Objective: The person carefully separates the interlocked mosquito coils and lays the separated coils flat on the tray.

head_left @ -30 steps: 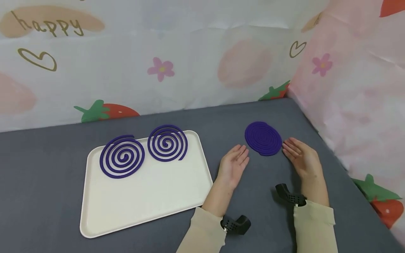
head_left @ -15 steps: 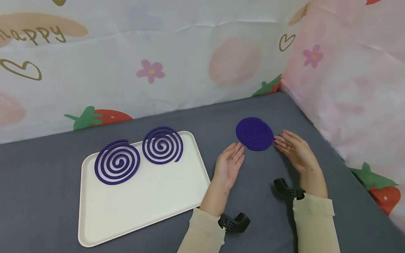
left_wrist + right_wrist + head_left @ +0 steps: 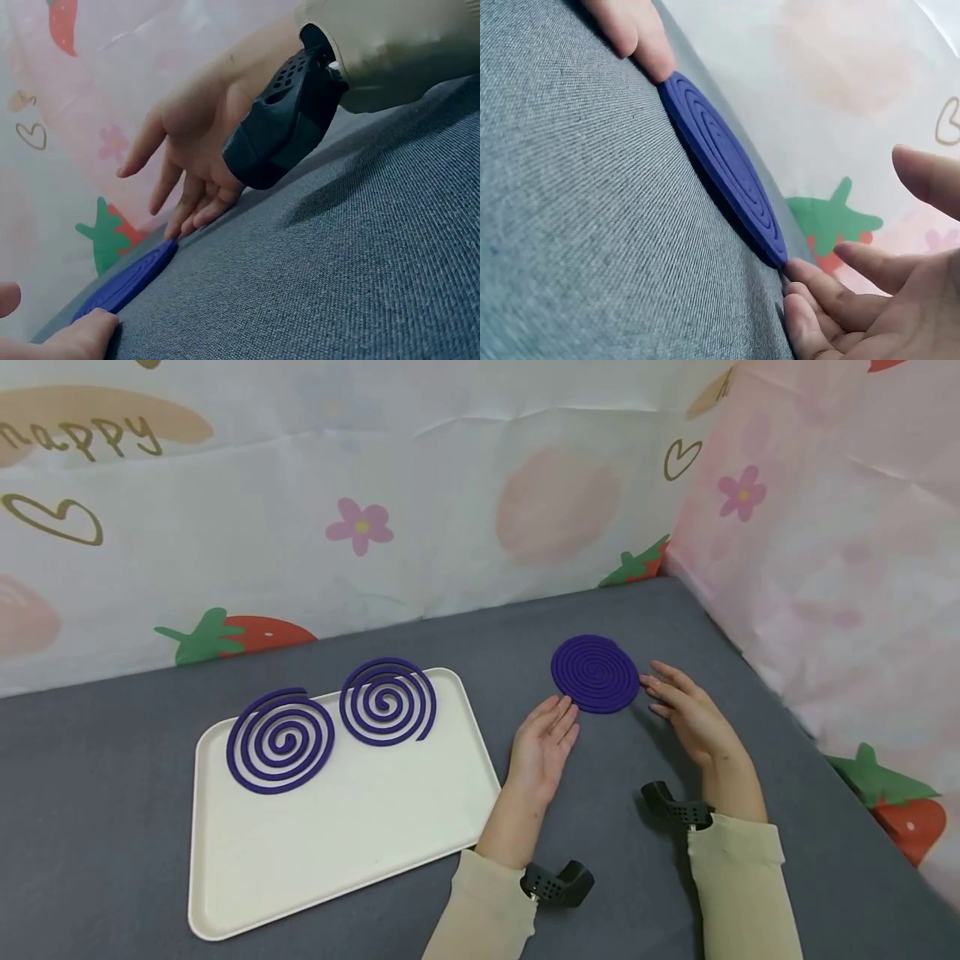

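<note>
A tightly wound purple mosquito coil lies flat on the grey cloth, between the two hands. My left hand has its fingers straight, palm turned up, and its fingertips are right at the coil's near left edge. At the coil's right edge, my right hand touches with its fingertips, fingers slightly spread and relaxed. The right wrist view shows the coil edge-on, with fingertips at both ends. Neither hand grips it.
Left of the hands stands a white tray. Two loose purple spirals lie over its back part, one spiral at the left, the other spiral overhanging the back rim. A printed cloth backdrop rises behind and at the right.
The head view has shifted slightly. The coil has slid a little left, toward my left hand. My right hand has followed it left, and its fingers have spread apart.
</note>
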Action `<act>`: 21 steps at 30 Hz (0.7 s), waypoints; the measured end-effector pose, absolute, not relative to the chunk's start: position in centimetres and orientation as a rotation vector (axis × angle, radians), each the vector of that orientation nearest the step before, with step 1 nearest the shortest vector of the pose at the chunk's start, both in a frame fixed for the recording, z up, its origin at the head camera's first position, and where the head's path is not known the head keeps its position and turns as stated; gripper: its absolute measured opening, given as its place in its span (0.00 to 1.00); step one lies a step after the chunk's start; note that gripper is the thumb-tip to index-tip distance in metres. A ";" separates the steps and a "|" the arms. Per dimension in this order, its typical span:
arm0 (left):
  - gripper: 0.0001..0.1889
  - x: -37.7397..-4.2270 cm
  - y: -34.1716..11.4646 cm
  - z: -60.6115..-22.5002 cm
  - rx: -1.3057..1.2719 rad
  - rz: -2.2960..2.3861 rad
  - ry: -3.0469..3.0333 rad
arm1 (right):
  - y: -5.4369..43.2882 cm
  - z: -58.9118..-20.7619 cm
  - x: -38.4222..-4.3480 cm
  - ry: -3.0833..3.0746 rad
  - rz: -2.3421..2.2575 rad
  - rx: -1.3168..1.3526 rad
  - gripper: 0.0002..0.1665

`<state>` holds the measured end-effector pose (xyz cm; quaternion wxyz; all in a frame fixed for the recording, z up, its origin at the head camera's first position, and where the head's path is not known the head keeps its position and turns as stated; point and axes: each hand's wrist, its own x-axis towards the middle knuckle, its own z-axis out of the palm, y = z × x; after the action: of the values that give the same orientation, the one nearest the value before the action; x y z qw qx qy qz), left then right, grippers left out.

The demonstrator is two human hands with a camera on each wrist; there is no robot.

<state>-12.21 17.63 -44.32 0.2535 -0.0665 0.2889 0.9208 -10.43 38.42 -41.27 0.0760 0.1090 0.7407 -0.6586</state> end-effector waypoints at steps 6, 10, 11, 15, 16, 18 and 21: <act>0.27 -12.1 17.6 -44.3 -0.158 2.508 0.869 | 38.2 -41.2 -10.3 2.043 -2.238 0.377 0.41; 0.27 -12.1 17.5 -44.2 -0.153 2.506 0.895 | 37.8 -40.8 -10.4 1.642 -2.573 0.524 0.41; 0.27 -12.1 17.5 -44.3 -0.156 2.507 0.897 | 37.6 -40.8 -10.5 1.558 -2.628 0.560 0.42; 0.27 -12.1 17.4 -44.3 -0.151 2.514 0.903 | 36.9 -40.8 -10.8 1.461 -2.713 0.646 0.29; 0.27 -12.1 17.4 -44.3 -0.150 2.515 0.905 | 36.8 -40.9 -10.9 1.472 -2.717 0.646 0.23; 0.26 -12.0 17.3 -44.3 -0.144 2.514 0.909 | 36.5 -41.1 -11.0 1.506 -2.718 0.634 0.10; 0.26 -11.9 17.3 -44.3 -0.135 2.511 0.917 | 36.4 -41.4 -10.9 1.557 -2.706 0.584 0.08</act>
<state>-11.94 17.32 -44.34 0.2303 -0.0489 0.3333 0.9129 -10.90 36.37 -41.38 -0.0175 0.1839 0.4902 -0.8518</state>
